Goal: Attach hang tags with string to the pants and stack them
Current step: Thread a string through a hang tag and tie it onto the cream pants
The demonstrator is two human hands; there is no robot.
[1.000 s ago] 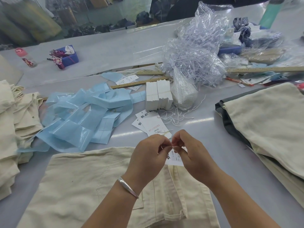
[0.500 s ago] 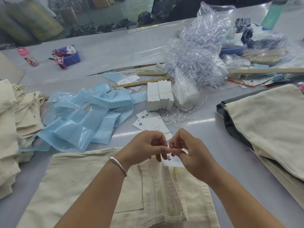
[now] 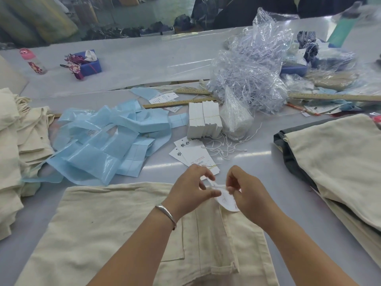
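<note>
While both hands work over the waistband end of the cream pants [image 3: 115, 230], the step in hand looks to be fastening the string of a hang tag [image 3: 226, 200] to the garment. The left hand [image 3: 190, 189] has thumb and forefinger closed on something small at the tag's upper edge, most likely the string, though the string itself is too fine to make out between the fingers. The right hand [image 3: 246, 189] pinches the tag from the 3 o'clock side, its fingers curled over the card, which bows slightly between the two grips.

To do this well, I would keep the card steady with the right hand and let the left feed the string end, holding the loop short so it does not slip back out. Pulling sideways on the bowed card risks creasing it, so the pull should run along the string.

Spare hang tags [image 3: 193, 155] lie at 12 o'clock from the hands, loose strings [image 3: 224, 146] just beyond them. Once tagged, the pants probably belong on the stacked pants [image 3: 338, 159] at 3 o'clock.
</note>
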